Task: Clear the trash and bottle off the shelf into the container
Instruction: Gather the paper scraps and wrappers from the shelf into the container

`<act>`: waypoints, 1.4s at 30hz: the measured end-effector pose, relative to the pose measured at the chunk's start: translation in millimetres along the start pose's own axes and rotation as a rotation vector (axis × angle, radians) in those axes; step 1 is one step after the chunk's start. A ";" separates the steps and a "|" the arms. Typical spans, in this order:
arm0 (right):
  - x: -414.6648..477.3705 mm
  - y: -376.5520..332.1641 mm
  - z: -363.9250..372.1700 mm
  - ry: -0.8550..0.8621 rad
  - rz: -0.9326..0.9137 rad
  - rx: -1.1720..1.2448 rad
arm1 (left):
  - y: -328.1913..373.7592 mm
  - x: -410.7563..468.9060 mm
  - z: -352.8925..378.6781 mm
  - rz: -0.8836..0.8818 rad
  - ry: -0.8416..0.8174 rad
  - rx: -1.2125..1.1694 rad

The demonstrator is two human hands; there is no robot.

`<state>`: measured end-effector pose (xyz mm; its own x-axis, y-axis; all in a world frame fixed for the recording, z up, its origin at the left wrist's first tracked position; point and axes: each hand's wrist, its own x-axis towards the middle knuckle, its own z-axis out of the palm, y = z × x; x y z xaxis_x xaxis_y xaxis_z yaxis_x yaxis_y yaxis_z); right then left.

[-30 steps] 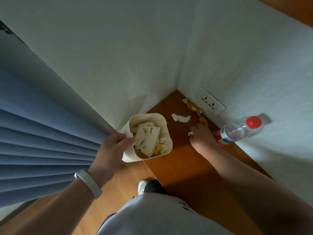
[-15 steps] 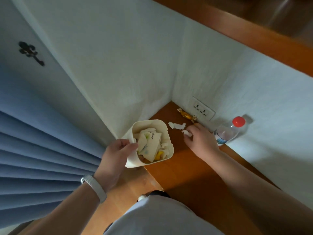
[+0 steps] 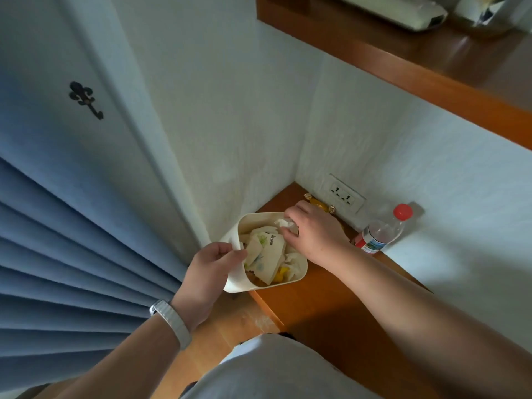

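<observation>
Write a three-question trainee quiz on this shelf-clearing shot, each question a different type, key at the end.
1. True or false: the bottle with the red cap is already inside the container.
2. Multiple choice: what does the left hand hold? A) the container's rim B) the bottle C) the curtain
3. Fill in: the right hand holds a crumpled white ____ over the container.

Key
1. False; it still stands on the shelf by the wall, below the socket.
2. A
3. tissue (white paper scrap)
</observation>
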<state>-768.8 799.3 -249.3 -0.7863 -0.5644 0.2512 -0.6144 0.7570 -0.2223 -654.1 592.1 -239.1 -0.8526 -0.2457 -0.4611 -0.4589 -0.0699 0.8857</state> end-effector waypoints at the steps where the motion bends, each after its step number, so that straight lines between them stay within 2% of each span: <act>1: -0.2 -0.2 1.4 -0.009 0.005 0.000 | -0.4 -0.8 -1.7 -0.004 -0.001 0.001; 8: -3.6 4.3 0.4 -0.040 0.030 0.044 | -7.9 7.3 -6.9 -0.023 0.022 0.005; 12: -13.9 25.1 6.8 -0.085 0.203 0.093 | -8.0 12.2 -3.8 -0.032 0.037 0.014; 15: -23.7 49.6 19.9 -0.190 0.338 0.036 | -7.1 14.9 0.1 -0.043 0.034 0.029; 21: -24.7 86.2 65.6 -0.526 0.385 -0.081 | -11.1 26.6 4.8 -0.068 0.062 0.102; 26: -4.5 101.8 94.2 -0.471 0.311 -0.057 | -8.6 36.2 7.1 -0.076 0.080 0.155; 35: 0.6 123.8 123.5 -0.427 0.361 -0.051 | 0.9 41.0 27.4 -0.084 0.152 0.141; 42: -19.8 118.3 111.8 -0.498 0.415 0.069 | -3.7 37.7 29.6 -0.080 0.112 0.187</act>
<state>-833.2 863.3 -385.9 -0.8848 -0.3271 -0.3319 -0.2427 0.9315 -0.2710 -692.0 611.7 -261.4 -0.7835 -0.3532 -0.5112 -0.5710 0.0846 0.8166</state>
